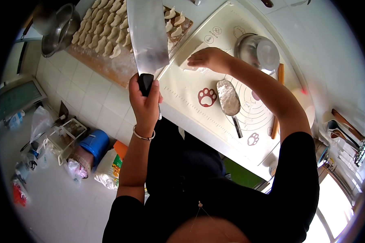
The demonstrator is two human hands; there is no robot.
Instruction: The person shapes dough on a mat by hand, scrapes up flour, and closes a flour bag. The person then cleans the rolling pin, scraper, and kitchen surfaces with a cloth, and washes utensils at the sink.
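Observation:
My left hand is wrapped round the black handle of a broad cleaver, blade pointing away from me. The blade hides part of the dumplings on the floured wooden board. Over the pale baking mat, my right hand reaches in with its fingers stretched leftward, close to a patch of flour; whether they touch the mat is hard to tell. A metal scoop full of flour lies on the mat below that hand. Beside the right forearm is a metal bowl.
A wooden rolling pin lies at the mat's right side, partly behind my arm. Metal basins stand at the far left. On the floor are a blue bucket, a rack and bags. Utensils hang at the right.

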